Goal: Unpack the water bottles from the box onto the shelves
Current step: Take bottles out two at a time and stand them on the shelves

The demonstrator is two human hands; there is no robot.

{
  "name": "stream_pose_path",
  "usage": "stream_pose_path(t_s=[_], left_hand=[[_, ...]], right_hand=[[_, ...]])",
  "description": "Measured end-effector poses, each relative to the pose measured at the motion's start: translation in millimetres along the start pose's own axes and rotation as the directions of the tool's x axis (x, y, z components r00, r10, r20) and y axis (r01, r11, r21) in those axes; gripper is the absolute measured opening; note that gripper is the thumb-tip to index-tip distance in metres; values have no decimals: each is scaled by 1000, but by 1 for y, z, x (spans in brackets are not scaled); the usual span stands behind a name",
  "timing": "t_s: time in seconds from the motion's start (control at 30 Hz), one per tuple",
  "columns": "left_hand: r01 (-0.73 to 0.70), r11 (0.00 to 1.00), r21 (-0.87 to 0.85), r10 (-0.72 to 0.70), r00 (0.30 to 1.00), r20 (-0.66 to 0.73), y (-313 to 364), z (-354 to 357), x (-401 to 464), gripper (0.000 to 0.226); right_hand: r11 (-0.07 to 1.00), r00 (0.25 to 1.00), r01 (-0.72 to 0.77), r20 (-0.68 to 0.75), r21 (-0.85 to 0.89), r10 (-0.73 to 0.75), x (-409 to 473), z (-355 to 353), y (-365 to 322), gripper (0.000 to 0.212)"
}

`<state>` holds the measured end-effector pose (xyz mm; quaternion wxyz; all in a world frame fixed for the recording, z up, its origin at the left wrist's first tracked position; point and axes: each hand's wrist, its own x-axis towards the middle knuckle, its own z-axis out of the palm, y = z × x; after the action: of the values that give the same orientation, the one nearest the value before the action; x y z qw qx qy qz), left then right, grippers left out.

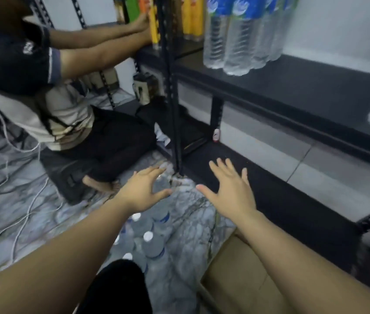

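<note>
Several clear water bottles (151, 236) with white caps and blue labels stand on the marbled floor below my arms. My left hand (142, 190) hovers over the farthest of them with its fingers spread and holds nothing. My right hand (230, 189) is stretched out flat above the black bottom shelf (270, 200), also without anything in it. A brown cardboard box (236, 275) sits at the bottom right, under my right forearm. Tall water bottles (242, 35) with blue labels stand on the upper black shelf (304, 87).
A second person (50, 91) kneels at the left and reaches to yellow and orange bottles (193, 17) on the neighbouring rack. A black upright post (172, 91) rises between the racks. White cables (20, 223) trail over the floor at the left.
</note>
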<state>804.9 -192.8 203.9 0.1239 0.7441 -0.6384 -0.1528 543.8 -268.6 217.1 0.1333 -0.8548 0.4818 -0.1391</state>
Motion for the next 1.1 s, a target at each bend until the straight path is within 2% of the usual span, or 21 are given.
stream_pose_path(t_s=[0.17,0.23,0.33,0.47,0.63,0.77,0.9,1.0,1.1], left_hand=[[111,991,70,-116,990,84,-108,45,-29,73],[171,983,67,-178,975,132,-143,67,-39,68],[174,982,71,-185,961,207,-180,97,-54,60],[99,987,129,-135,942,307,-207,127,-70,53],[45,984,174,-101,939,328,-220,134,-66,45],[55,987,149,-108,922,373,-220,142,-66,61],[68,993,100,-102,911,400,-218,150,-67,87],[128,991,31,-131,928,348,-219,159,-67,93],[105,994,35,-110,937,331,-222,165,-67,87]], right_hand=[[991,974,39,218,124,-66,-8,120,-50,73],[988,939,4,339,151,-55,-14,165,-65,72],[984,881,-49,472,172,-39,-22,221,-81,67],[982,887,-104,462,155,21,-25,265,-95,51],[981,895,-178,426,74,130,-19,291,-103,33],[957,910,-237,383,165,159,-24,306,-94,50],[863,913,-308,379,401,150,-35,327,-86,57],[820,917,-324,370,472,149,-34,342,-81,67],[812,901,-330,418,482,117,-28,345,-73,71]])
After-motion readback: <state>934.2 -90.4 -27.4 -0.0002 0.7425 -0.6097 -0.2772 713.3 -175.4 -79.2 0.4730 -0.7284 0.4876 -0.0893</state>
